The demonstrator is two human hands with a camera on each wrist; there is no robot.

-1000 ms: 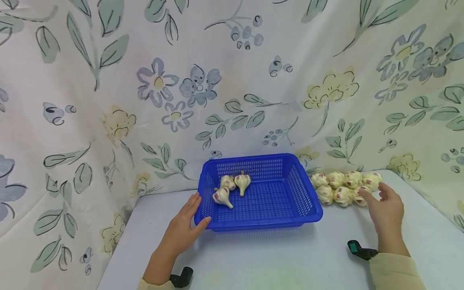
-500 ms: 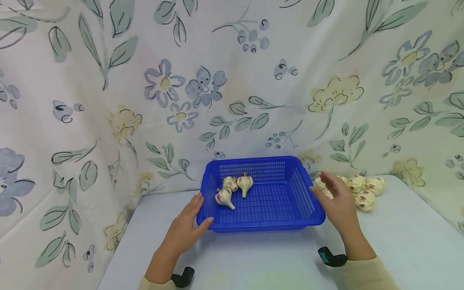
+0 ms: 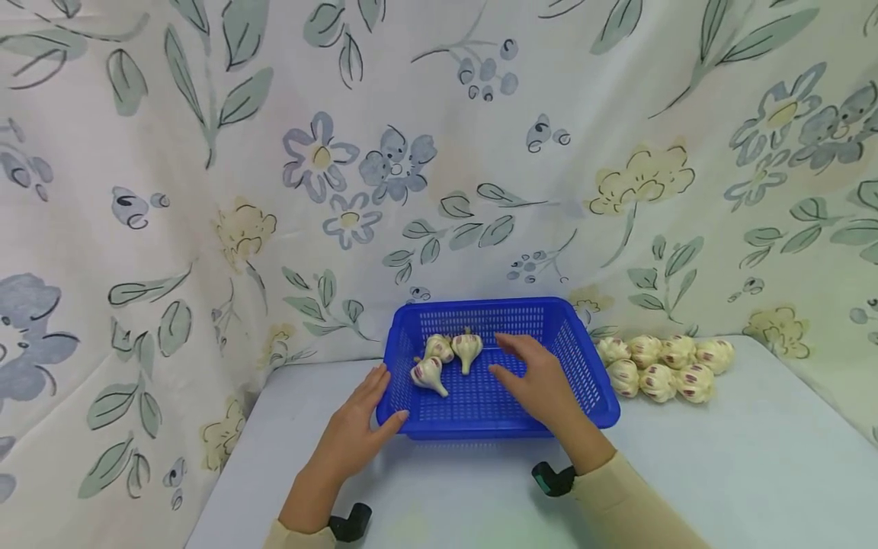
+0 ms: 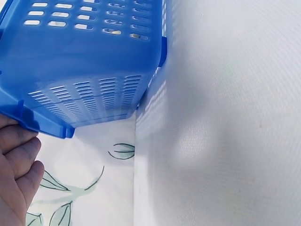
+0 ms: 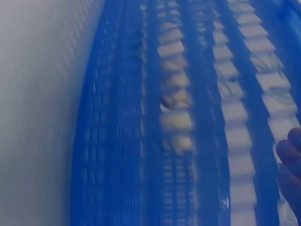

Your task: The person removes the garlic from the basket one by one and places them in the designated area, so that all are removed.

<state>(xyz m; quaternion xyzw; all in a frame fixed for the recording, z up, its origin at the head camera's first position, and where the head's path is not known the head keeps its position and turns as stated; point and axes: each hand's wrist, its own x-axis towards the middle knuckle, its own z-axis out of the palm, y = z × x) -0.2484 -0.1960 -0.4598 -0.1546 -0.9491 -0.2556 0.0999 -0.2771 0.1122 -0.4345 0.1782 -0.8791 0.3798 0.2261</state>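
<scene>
A blue plastic basket (image 3: 473, 429) with slotted walls stands on the table. Three garlic bulbs (image 3: 428, 372) lie inside it toward the left. My left hand (image 3: 350, 433) rests against the basket's left rim with its fingers extended; the left wrist view shows its fingertips (image 4: 26, 155) at the rim. Over the basket's inside, right of the bulbs, hovers my right hand (image 3: 545, 385), thumb and fingers apart and no bulb visible between them. In the blurred right wrist view, its fingers (image 5: 289, 165) appear at the right edge, above the basket wall (image 5: 202, 117).
Several more garlic bulbs (image 3: 658, 381) sit in two rows on the white table (image 3: 741, 457), right of the basket. A floral cloth (image 3: 439, 152) hangs behind the table. Each wrist wears a black camera mount (image 3: 554, 479).
My right hand has swept left from beside the rows of garlic, past the basket's right rim, to above the basket's inside. The left hand keeps its place at the left rim.
</scene>
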